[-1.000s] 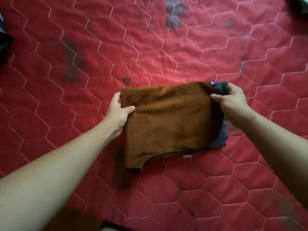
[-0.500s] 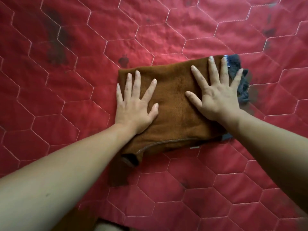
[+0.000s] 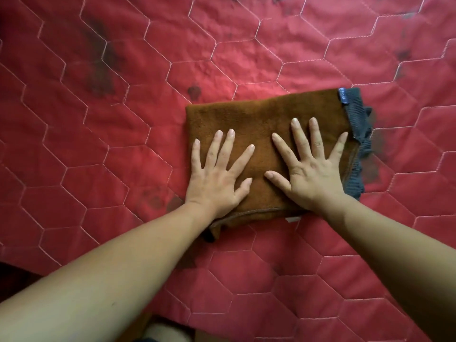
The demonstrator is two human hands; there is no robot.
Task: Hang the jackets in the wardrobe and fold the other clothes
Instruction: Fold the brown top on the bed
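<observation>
A brown fleece garment lies folded into a flat rectangle on the red quilt, with a dark grey ribbed hem and a small blue label showing along its right edge. My left hand presses flat on its left part, fingers spread and straight. My right hand presses flat on its right part, fingers also spread. Both palms lie near the garment's near edge, where a seam and a small white tag show.
The red quilted bedspread with a hexagon stitch pattern fills the view and carries dark stains at the upper left and near the garment. Its near edge shows at the bottom left, with dark floor beyond.
One second ago both hands gripped the garment's side edges. They then laid flat on it, and since then have slid toward me across the fabric.
</observation>
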